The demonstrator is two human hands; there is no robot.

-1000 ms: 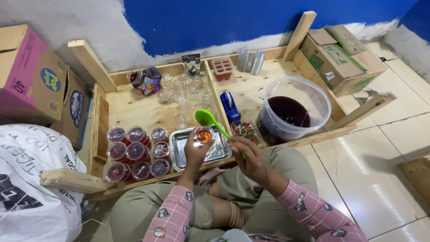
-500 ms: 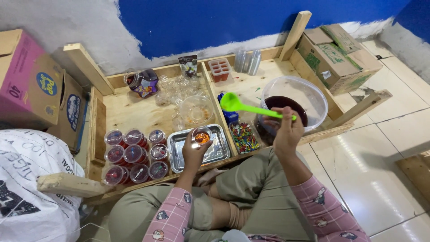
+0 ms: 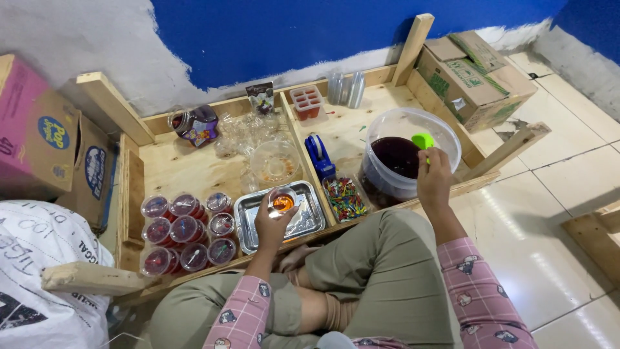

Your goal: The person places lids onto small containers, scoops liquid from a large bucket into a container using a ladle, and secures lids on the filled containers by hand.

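The left hand (image 3: pixel 271 223) holds a small clear cup (image 3: pixel 282 201) over the shiny metal tray (image 3: pixel 250 213). The fingers curl around the cup and pinch its sides. Inside the cup is something orange, maybe jelly, but it is too small to tell.

The right hand (image 3: pixel 434 179) is to the right of the tray, at the rim of a big clear tub (image 3: pixel 445 132). The fingers are wrapped tight around a green ladle (image 3: pixel 423 141). Only the top of the ladle shows above the hand, over the dark red drink (image 3: pixel 395 156) in the tub.

Just left of the tray sit many filled cups with lids (image 3: pixel 184 232), packed close in rows. Just right of the tray is a pile of tiny colored spoons (image 3: pixel 344 197). Behind that pile lies a blue tape dispenser (image 3: pixel 318 155). Behind the tray stands an empty clear bowl (image 3: pixel 275 161), and farther back a heap of clear plastic lids (image 3: pixel 248 129) and a dark jar (image 3: pixel 194 124). All of this rests on a low wooden frame (image 3: pixel 187 161) by a blue and white wall (image 3: pixel 310 32).
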